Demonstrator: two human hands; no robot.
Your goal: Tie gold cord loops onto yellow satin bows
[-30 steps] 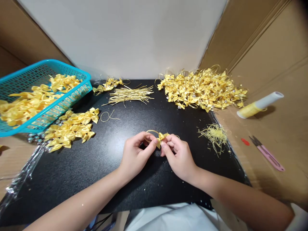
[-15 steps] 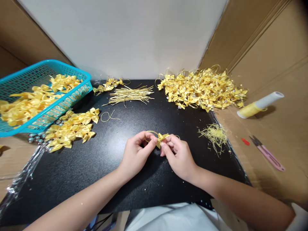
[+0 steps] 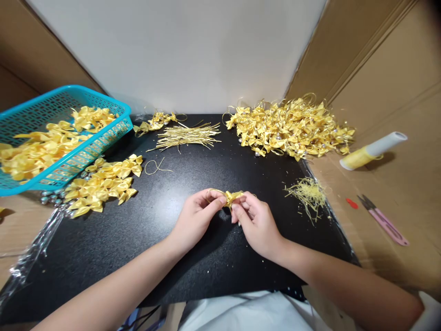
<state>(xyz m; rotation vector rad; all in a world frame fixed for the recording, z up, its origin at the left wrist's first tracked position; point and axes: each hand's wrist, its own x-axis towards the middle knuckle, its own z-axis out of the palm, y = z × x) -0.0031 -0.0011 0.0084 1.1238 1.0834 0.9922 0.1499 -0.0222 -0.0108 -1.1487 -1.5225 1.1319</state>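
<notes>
Between my two hands, above the front middle of the black table, is a yellow ribbon bow with a thin gold cord. My left hand pinches the bow's left side between thumb and fingertips, and the cord curves over those fingers. On the other side my right hand pinches the bow's right end, its fingers curled. The fingertips hide part of the bow and the cord. Straight ahead lies a bundle of cut gold cords. A single looped cord rests to the left.
A turquoise basket of yellow bows stands left, with loose bows and silver bells beside it. A heap of corded bows is back right. Right are cord scraps, pink-handled snips, a thread tube and a red piece.
My hands have shifted slightly, with the left fingers closer in on the bow. The bow is turned a little, and the cord loop above the left fingers looks flatter.
</notes>
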